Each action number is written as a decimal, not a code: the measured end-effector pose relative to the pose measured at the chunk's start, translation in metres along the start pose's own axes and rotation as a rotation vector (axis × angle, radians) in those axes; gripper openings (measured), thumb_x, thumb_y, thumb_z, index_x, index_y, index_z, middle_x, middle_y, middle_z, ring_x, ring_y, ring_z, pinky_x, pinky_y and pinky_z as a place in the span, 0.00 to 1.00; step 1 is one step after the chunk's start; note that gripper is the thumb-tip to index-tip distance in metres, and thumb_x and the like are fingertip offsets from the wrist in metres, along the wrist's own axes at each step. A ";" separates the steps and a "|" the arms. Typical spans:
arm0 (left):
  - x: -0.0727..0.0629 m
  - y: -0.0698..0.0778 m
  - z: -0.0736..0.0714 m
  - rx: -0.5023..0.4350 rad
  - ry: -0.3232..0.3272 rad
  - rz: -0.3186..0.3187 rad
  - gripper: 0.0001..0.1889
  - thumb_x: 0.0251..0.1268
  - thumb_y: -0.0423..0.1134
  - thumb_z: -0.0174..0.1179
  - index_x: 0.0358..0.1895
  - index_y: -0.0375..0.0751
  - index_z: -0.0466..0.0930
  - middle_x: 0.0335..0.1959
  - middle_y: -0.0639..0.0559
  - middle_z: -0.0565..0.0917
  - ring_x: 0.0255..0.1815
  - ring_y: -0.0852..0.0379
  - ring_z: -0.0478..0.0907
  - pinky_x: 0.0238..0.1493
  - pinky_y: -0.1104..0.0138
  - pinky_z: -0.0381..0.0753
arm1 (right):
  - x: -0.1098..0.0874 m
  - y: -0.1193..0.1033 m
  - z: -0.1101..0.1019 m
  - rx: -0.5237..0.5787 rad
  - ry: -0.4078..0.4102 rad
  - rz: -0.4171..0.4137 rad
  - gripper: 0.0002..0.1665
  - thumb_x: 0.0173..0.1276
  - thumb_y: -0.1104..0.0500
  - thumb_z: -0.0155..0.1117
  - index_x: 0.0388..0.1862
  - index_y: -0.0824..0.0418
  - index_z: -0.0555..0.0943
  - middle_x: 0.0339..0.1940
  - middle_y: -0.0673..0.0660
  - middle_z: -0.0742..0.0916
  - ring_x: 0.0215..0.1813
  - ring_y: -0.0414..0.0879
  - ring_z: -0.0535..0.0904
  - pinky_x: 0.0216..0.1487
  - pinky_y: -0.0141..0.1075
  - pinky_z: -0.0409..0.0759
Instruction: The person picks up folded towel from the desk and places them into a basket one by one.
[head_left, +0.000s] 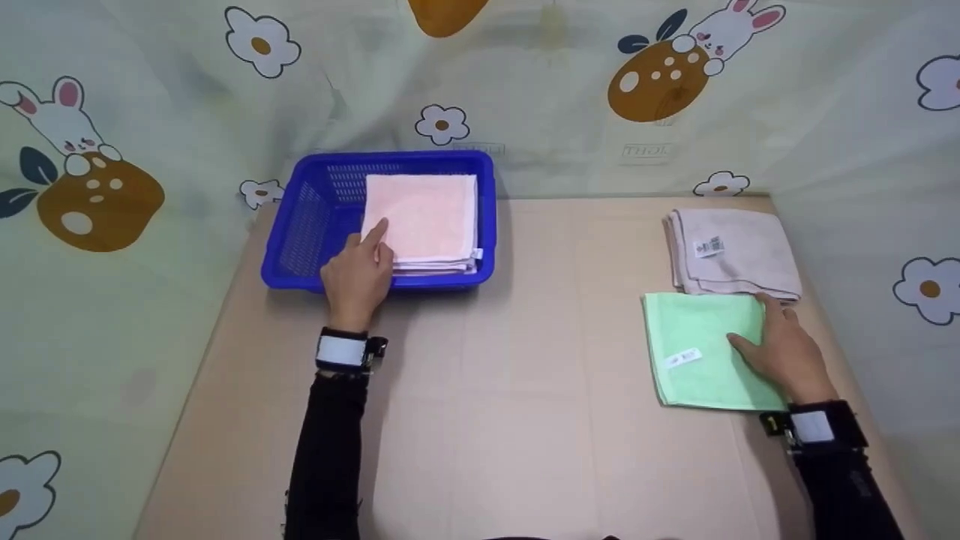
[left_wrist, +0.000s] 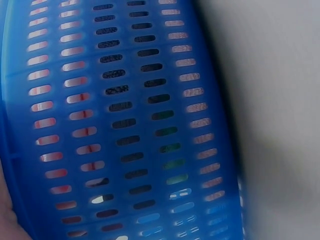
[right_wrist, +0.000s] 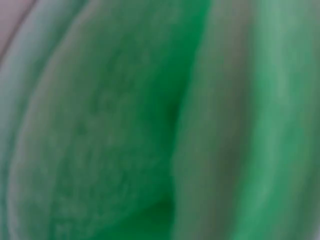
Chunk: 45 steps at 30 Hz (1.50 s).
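Note:
A blue plastic basket (head_left: 300, 180) with slotted walls stands at the back left, its side filling much of the left wrist view. In its right part lies a stack of folded towels, topped by a pink towel (head_left: 424, 214). My left hand (head_left: 356, 281) reaches over the basket's front rim, its extended index finger touching the pink towel's left side. At the right, my right hand (head_left: 795, 352) holds a folded green towel (head_left: 697, 326) by its right side, thumb on top. The other fingers are mostly hidden. Green folds blur close up in the right wrist view.
A folded pale greyish-pink towel (head_left: 742, 244) with a label lies just behind the green one, whose back edge meets its front edge. The beige tabletop (head_left: 517, 360) stretches between basket and towels. Printed sheeting (head_left: 547, 97) hangs around the back and sides.

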<state>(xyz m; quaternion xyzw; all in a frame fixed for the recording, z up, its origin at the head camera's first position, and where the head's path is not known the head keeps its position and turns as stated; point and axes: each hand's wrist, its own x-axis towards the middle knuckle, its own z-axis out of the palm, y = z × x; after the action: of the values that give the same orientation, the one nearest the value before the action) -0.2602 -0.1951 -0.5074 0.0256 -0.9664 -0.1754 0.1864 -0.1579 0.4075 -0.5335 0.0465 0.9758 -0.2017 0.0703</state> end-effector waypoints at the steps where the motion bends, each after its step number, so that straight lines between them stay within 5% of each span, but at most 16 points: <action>1: 0.000 0.000 0.000 0.000 0.000 -0.003 0.25 0.76 0.48 0.46 0.72 0.59 0.77 0.51 0.36 0.87 0.17 0.49 0.65 0.20 0.61 0.58 | 0.000 -0.001 0.001 0.009 0.001 0.001 0.51 0.72 0.50 0.68 0.80 0.73 0.53 0.67 0.90 0.65 0.57 0.83 0.73 0.53 0.72 0.74; 9: 0.000 0.001 0.000 -0.006 -0.023 -0.010 0.25 0.77 0.49 0.47 0.73 0.59 0.75 0.50 0.37 0.86 0.19 0.49 0.65 0.22 0.61 0.60 | -0.001 -0.010 0.006 0.042 0.008 -0.036 0.34 0.73 0.54 0.68 0.70 0.66 0.67 0.61 0.86 0.71 0.52 0.78 0.75 0.49 0.70 0.73; 22: 0.000 0.000 -0.001 -0.003 -0.022 -0.016 0.25 0.77 0.49 0.46 0.73 0.58 0.76 0.49 0.36 0.86 0.19 0.47 0.69 0.21 0.57 0.65 | 0.015 -0.070 0.030 0.113 -0.095 -0.144 0.31 0.71 0.55 0.69 0.66 0.67 0.70 0.69 0.79 0.73 0.68 0.76 0.70 0.67 0.69 0.68; 27: 0.000 0.000 -0.001 -0.001 -0.017 -0.016 0.25 0.76 0.49 0.46 0.72 0.59 0.76 0.49 0.36 0.87 0.20 0.43 0.73 0.22 0.53 0.70 | 0.024 -0.102 0.042 0.118 -0.117 -0.225 0.29 0.69 0.55 0.72 0.62 0.66 0.73 0.61 0.75 0.81 0.61 0.70 0.77 0.61 0.64 0.75; 32: 0.001 0.002 -0.001 0.003 -0.012 -0.011 0.25 0.76 0.49 0.46 0.72 0.59 0.76 0.49 0.37 0.87 0.18 0.44 0.71 0.20 0.56 0.65 | 0.037 -0.129 0.051 0.116 -0.137 -0.260 0.30 0.68 0.53 0.74 0.62 0.64 0.74 0.55 0.71 0.84 0.53 0.64 0.81 0.54 0.58 0.79; 45: 0.002 0.004 -0.002 0.005 -0.026 -0.013 0.25 0.77 0.49 0.45 0.73 0.58 0.76 0.49 0.36 0.86 0.17 0.51 0.63 0.20 0.62 0.56 | 0.068 -0.181 0.069 0.183 -0.150 -0.283 0.29 0.65 0.52 0.77 0.58 0.60 0.75 0.47 0.66 0.86 0.42 0.55 0.79 0.43 0.45 0.76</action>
<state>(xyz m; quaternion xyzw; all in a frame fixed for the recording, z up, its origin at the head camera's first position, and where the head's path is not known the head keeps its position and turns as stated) -0.2610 -0.1918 -0.5036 0.0299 -0.9689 -0.1744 0.1727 -0.2387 0.2187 -0.5369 -0.0999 0.9422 -0.3005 0.1091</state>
